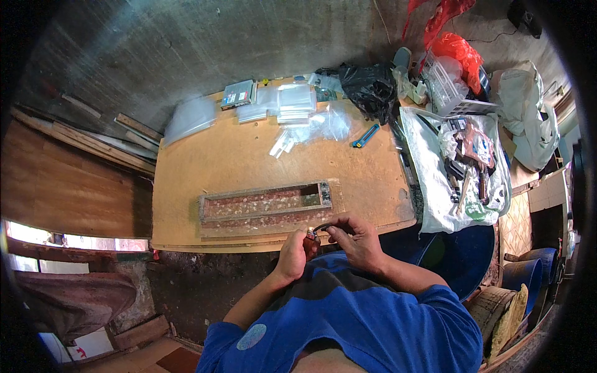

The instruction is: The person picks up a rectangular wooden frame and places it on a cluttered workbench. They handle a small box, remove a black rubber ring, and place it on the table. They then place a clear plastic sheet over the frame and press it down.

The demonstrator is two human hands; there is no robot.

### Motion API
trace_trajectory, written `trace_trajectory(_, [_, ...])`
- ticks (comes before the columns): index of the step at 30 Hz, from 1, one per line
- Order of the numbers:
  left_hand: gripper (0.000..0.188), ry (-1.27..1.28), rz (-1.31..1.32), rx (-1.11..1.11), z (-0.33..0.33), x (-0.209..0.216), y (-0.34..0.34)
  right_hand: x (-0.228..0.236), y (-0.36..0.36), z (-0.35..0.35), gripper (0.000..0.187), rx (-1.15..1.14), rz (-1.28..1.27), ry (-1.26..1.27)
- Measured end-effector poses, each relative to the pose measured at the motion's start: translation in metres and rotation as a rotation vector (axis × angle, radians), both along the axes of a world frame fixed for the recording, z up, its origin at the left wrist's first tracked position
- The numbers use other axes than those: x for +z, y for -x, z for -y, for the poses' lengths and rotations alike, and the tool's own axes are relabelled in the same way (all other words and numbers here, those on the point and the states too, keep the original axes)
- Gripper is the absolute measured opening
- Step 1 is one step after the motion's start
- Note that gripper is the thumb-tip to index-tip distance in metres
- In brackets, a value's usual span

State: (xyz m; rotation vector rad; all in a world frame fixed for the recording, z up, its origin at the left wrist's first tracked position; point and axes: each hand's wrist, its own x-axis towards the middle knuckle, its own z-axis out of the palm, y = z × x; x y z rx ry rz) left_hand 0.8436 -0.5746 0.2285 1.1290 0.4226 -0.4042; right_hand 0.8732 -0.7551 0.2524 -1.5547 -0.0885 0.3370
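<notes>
Close to my body, at the table's near edge, my two hands meet. My left hand is closed around a small reddish-brown piece with a pale, shiny top end. A dark, thin, curved piece sits at that end, pinched between the thumb and fingers of my right hand. Whether the two pieces are joined, I cannot tell, as my fingers cover much of both. Just beyond my hands lies a long, narrow wooden frame with a worn, reddish speckled inside.
On the wooden table lie a blue box cutter, clear plastic bags and a small flat box. A black bag rests at the back. To the right are a white sack with assorted items and blue barrels.
</notes>
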Motion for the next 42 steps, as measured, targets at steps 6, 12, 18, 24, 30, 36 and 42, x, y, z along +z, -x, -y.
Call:
trace_trajectory(6, [0.039, -0.029, -0.015, 0.017, 0.0, -0.001, 0.001, 0.002, -0.001, -0.001, 0.014, 0.03, -0.024, -0.042])
trace_trajectory(12, [0.04, -0.008, -0.037, 0.012, -0.003, -0.006, 0.002, 0.001, -0.002, -0.001, 0.015, 0.039, -0.024, -0.051])
trace_trajectory(18, [0.042, -0.024, -0.018, -0.044, -0.007, -0.007, 0.003, 0.005, -0.001, -0.001, 0.017, 0.044, -0.028, -0.03])
trace_trajectory(24, [0.042, -0.064, -0.013, -0.007, -0.004, -0.003, 0.006, 0.007, 0.0, -0.002, 0.018, 0.038, -0.048, -0.031])
trace_trajectory(30, [0.042, -0.038, 0.007, -0.024, -0.006, -0.008, 0.005, 0.005, 0.001, -0.003, 0.018, 0.042, -0.032, -0.038])
trace_trajectory(36, [0.044, -0.042, 0.016, -0.049, -0.008, -0.013, 0.006, 0.005, 0.002, -0.003, 0.018, 0.037, -0.036, -0.039])
trace_trajectory(42, [0.044, -0.066, 0.016, -0.018, -0.006, -0.012, 0.006, 0.005, 0.002, -0.003, 0.018, 0.037, -0.031, -0.039])
